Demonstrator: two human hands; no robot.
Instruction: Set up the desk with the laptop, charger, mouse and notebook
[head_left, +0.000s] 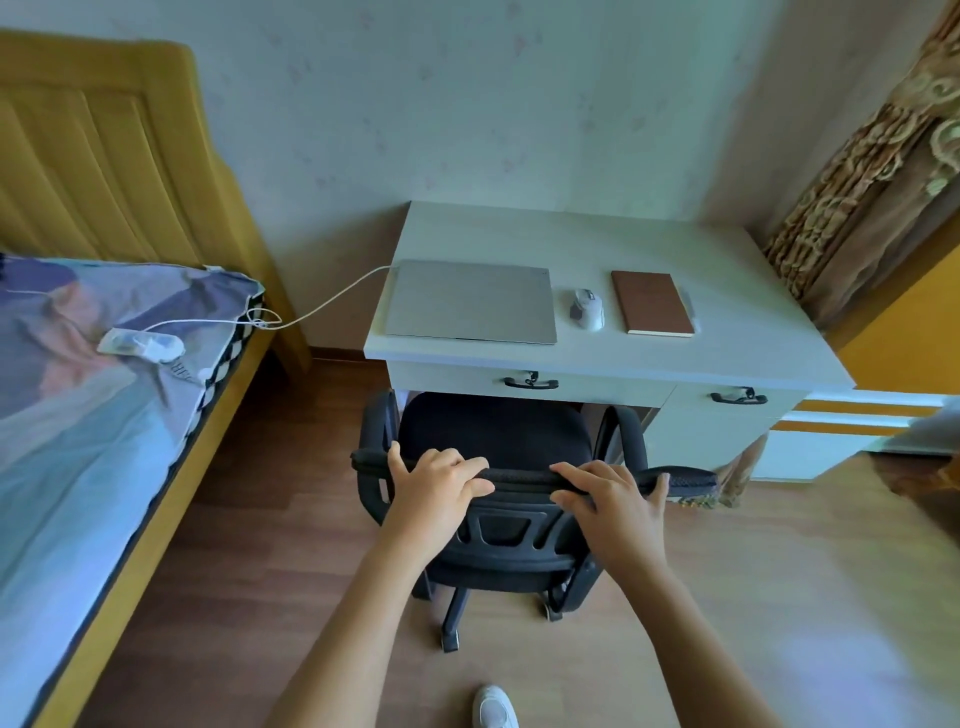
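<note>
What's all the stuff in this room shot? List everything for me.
Closed grey laptop: one, desk left.
White charger cable: one, laptop to bed.
White power strip: one, on bed.
White-grey mouse: one, right of laptop.
Brown notebook: one, right of mouse.
White wooden desk: one, against wall; two black drawer handles.
Black office chair: one, at desk.
Yellow-framed bed: one, left.
Patterned brown curtain: one, right.
White shoe: one, bottom.
Left hand, right hand: fingers curled over chair's backrest.
</note>
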